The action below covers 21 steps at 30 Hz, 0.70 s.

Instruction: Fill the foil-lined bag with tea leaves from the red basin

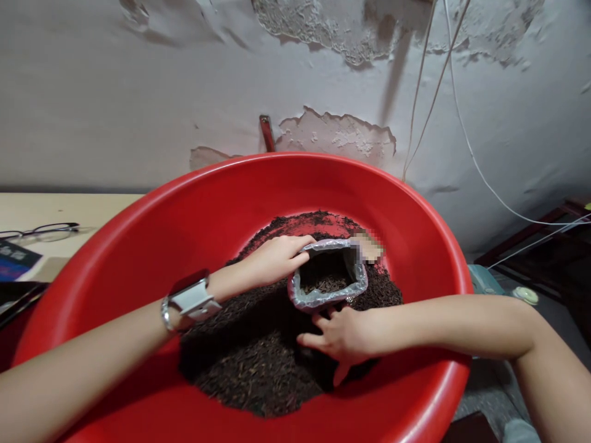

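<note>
So the foil-lined bag [323,301] sat mouth-up mid-frame, standing in the dark loose leaves [253,363] at the bottom of the big red basin [152,203]. The left hand [272,258] pinched the bag's upper-left rim. The right hand [339,335] lay open, fingers spread on the leaves just below the bag. The bag looked only partly filled, with 1 big heap left around it, mostly lower left. The basin walls gave plenty of room inside. A peeling wall [138,92] stood close behind, and glasses [44,231] lay far left.
</note>
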Motion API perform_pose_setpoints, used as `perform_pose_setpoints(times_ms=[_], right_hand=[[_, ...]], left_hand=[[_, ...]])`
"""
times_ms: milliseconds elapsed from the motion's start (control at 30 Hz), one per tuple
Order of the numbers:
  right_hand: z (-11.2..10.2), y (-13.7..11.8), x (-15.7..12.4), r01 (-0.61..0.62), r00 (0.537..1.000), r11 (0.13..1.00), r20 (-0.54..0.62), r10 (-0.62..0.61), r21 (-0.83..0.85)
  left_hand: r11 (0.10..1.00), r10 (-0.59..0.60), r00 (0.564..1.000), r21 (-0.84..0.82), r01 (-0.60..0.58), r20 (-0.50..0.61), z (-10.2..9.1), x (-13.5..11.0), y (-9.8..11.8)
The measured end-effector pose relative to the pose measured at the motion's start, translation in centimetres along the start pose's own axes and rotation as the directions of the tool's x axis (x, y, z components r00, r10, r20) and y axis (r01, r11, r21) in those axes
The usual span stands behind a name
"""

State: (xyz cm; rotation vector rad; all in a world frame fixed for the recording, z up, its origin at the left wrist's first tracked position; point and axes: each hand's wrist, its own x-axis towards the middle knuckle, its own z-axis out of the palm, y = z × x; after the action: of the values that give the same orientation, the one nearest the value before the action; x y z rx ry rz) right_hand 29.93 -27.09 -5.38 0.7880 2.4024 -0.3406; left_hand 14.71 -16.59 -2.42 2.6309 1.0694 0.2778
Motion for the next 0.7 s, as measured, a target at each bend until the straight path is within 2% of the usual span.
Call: perform_pose_setpoints(times_ms=[67,200,267,367,500,700], right_hand=[[1.3,1.4,1.6,-0.041,0.998,0.996,0.044,0.038,0.081],[3.4,3.6,3.6,0.093,0.992,0.966,0.056,-0.11,0.24],[3.8,3.8,3.8,0.123,0.991,0.951,0.022,-0.135,0.285],[3.8,3.4,3.7,0.124,0.992,0.933,-0.006,-0.13,0.337],[3.3,2.9,3.6,0.109,0.991,0.912,0.027,-0.13,0.395],[3.2,2.9,3.6,0.018,0.982,0.904,0.162,-0.096,0.427]], left_hand=[[1.0,0.007,1.0,0.0,-0.007,0.005,-0.1,0.0,0.1],[1.0,0.014,1.0,0.007,-0.014,0.009,-0.1,0.0,0.2],[1.0,0.014,1.0,0.012,-0.014,0.01,-0.1,0.0,0.3],[1.0,0.013,1.0,0.007,-0.013,0.016,-0.1,0.0,0.2],[1.0,0.025,1.0,-0.004,-0.025,0.005,-0.1,0.1,0.1],[0.999,0.037,0.999,-0.01,-0.037,0.002,0.0,0.1,-0.1]])
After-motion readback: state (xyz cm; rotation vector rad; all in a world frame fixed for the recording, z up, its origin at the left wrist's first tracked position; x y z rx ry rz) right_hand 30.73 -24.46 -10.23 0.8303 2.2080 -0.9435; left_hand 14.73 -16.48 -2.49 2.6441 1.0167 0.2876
